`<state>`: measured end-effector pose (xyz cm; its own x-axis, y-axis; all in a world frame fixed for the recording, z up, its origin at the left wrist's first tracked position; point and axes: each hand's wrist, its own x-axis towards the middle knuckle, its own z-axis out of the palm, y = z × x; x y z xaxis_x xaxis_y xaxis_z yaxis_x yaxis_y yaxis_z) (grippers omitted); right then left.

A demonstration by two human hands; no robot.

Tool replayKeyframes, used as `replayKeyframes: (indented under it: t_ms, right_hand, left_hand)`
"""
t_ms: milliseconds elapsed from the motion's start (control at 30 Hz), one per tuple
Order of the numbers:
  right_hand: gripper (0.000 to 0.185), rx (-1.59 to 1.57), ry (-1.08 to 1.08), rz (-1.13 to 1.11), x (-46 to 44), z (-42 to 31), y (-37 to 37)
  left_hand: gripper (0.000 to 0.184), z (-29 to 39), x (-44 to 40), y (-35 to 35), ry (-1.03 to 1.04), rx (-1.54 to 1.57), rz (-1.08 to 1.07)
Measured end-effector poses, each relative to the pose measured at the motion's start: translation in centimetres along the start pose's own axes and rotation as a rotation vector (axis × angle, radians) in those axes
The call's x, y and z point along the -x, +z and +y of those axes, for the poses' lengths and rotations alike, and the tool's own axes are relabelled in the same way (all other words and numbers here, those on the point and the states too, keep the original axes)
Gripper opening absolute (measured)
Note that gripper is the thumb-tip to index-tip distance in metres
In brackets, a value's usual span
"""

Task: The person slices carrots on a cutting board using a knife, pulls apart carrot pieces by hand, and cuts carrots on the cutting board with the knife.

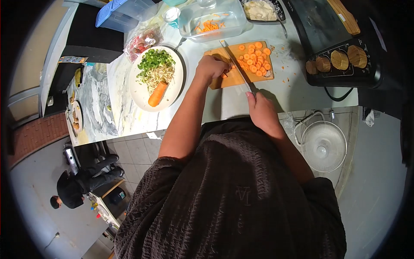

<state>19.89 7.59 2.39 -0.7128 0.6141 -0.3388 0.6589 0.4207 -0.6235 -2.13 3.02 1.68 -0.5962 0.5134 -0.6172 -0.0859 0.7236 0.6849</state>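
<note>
My right hand [261,111] is wrapped round the handle of a long kitchen knife [239,69], whose blade runs slantwise across the wooden cutting board [218,53]. Curled at the board's left side, my left hand [212,68] grips a carrot [224,75], mostly hidden under the fingers and close to the blade. Many round carrot slices [258,59] are heaped on the board right of the knife. Left of my left hand stands a white plate [138,93] with chopped greens [155,61], bean sprouts [161,76] and a large peeled carrot piece [158,94].
Behind the board are a clear container [235,30] with carrot strips, a cup [171,16] and a black tray [282,13] of pale food. A plastic bag [144,41] lies behind the plate. A black oven [345,60] stands right. Another person [71,190] is at far left.
</note>
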Motion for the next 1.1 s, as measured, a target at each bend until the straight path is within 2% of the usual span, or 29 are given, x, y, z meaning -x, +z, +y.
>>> replayKeyframes:
  t_ms: [967, 1033, 1100]
  right_hand:
    - [0.049, -0.017, 0.043, 0.03, 0.2, -1.3, 0.2]
    - [0.048, -0.007, 0.041, 0.036, 0.2, -1.4, 0.3]
    - [0.048, 0.005, 0.003, 0.085, 0.3, -1.4, 0.4]
  left_hand:
    - [0.024, -1.7, -1.7, 0.1, 0.03, -0.019, -0.041]
    - [0.032, -2.0, -1.9, 0.0, 0.018, -0.114, -0.026]
    - [0.032, -2.1, -1.8, 0.0, 0.017, -0.077, -0.033]
